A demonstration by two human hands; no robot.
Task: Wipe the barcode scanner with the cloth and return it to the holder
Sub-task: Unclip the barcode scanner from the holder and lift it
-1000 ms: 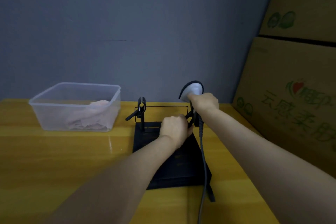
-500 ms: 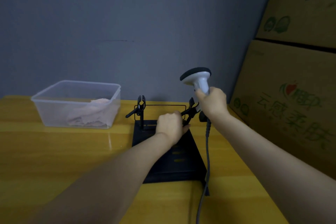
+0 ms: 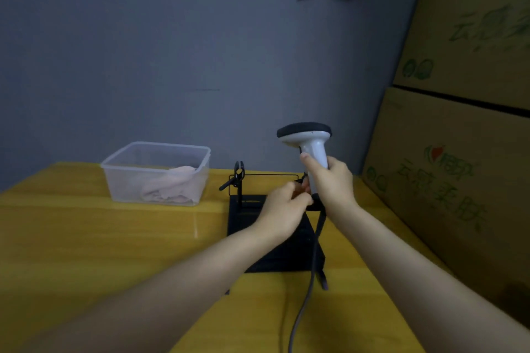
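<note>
While the barcode scanner (image 3: 308,142) is held upright above the holder (image 3: 275,226) in the right hand (image 3: 329,183), fingers wrapped closed around its smooth pale handle, the left hand (image 3: 282,208) is closed on the holder's right clip; what it pinches cannot be told. A clean lift is judged best, with the grey cable (image 3: 304,295) kept slack. The soft pink cloth (image 3: 169,186) is seen crumpled in the clear plastic tub (image 3: 156,152) on the glossy yellow worktop (image 3: 100,238).
</note>
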